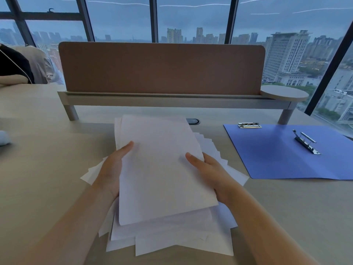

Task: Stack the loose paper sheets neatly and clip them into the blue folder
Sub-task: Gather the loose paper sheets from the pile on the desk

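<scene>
We see both hands holding a gathered bundle of paper sheets (162,169) above the middle of the desk (47,169). The left hand (111,169) grasps the bundle's left long edge, thumb laid on the top sheet, fingers hidden underneath. The right hand (208,171) grasps the right long edge the same way, thumb on top pointing toward the far left.

The bundle's long axis runs near to far, with the far end leaning slightly left; its near short edge is raised over the pile below. The edges are not quite flush: a few sheets stick out along the far left side.

Under the bundle we note loose sheets (215,150) still spread on the desk, fanned out to the right of the right hand and jutting out at several angles at the near side and near left.

The blue folder (277,159) lies open and flat on the desk to the right of the papers, apart from them. Its fold line runs left to right. A metal clip (306,142) sits on the folder's inner face, long axis running from far left to near right. A second clip (249,125) sits at the folder's far left edge.

A brown divider panel (162,67) stands across the far side of the desk.
</scene>
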A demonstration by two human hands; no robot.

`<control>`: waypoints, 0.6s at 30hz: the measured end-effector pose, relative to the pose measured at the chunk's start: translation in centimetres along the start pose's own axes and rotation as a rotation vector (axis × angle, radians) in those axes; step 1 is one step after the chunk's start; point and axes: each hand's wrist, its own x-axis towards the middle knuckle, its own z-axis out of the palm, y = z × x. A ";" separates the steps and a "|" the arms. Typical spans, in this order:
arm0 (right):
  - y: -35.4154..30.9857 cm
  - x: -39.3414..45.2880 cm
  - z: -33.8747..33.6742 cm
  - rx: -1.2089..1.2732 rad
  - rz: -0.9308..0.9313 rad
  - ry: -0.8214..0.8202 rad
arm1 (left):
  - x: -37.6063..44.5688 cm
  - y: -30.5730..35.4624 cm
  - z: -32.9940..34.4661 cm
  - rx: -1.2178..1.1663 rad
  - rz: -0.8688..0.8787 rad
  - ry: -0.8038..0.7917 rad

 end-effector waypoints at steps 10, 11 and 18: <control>0.8 1.5 -0.9 -0.163 0.000 0.109 | 0.9 -0.1 -0.8 0.079 -0.187 -0.055; 0.9 1.6 -0.9 -0.168 0.025 0.098 | 0.9 -0.2 -1.0 0.111 -0.211 -0.049; 0.7 1.2 -1.4 -0.075 0.194 0.000 | 1.0 -0.1 -0.6 0.313 -0.018 0.163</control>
